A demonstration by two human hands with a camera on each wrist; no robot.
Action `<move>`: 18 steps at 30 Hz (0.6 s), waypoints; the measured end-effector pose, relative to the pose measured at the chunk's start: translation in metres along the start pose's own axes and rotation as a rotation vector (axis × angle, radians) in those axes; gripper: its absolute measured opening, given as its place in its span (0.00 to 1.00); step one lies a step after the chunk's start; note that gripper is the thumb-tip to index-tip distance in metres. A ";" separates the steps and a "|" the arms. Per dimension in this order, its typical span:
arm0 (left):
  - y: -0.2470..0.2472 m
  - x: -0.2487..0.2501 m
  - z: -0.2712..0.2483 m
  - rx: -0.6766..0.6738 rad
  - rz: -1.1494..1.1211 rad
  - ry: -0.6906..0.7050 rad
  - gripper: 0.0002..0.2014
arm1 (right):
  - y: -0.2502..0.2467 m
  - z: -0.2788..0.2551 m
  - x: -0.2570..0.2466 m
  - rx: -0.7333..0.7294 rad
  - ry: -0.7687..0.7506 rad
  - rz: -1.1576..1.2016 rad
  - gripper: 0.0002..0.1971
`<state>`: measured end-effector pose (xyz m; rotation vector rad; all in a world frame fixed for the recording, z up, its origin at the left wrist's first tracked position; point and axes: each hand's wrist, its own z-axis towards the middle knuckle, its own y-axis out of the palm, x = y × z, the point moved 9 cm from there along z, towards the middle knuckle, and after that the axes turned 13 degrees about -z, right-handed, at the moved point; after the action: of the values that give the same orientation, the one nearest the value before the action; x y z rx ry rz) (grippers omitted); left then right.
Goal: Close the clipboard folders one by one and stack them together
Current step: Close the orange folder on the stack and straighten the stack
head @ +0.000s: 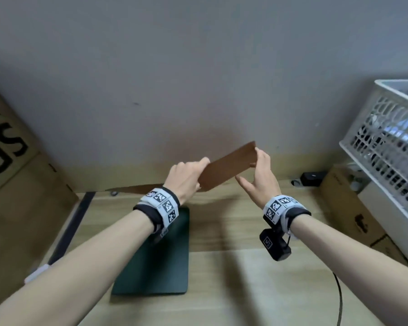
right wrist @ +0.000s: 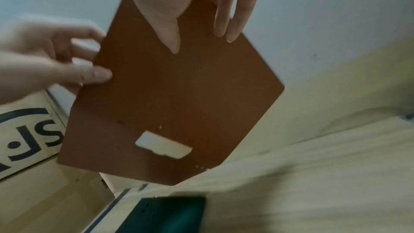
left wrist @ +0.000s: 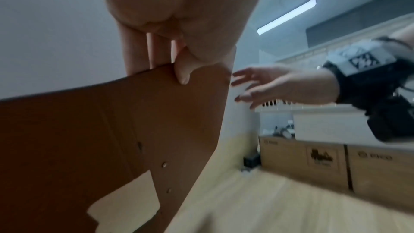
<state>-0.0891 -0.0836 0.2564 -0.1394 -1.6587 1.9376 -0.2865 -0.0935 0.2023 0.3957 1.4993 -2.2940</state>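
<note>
A brown clipboard folder hangs open in the air above the wooden table, one flap raised, the other reaching left. My left hand pinches the raised flap's near-left edge, thumb on one face and fingers behind. My right hand touches the flap's right edge with straight, spread fingers; its thumb lies on the brown face. A dark green folder lies shut and flat on the table under my left forearm, also seen in the right wrist view.
Large cardboard boxes stand at the left. At the right, a white lattice crate sits above more cardboard boxes. A small black device lies by the wall. A black cable runs over the table's front right.
</note>
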 end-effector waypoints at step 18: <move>0.219 -0.037 -0.093 -0.524 0.001 -0.037 0.37 | 0.096 -0.111 0.117 -0.365 0.026 -0.076 0.10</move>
<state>-0.0956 -0.0334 0.0213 -0.3050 -2.1557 1.4710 -0.3446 -0.0448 0.0306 0.2692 1.9266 -2.0139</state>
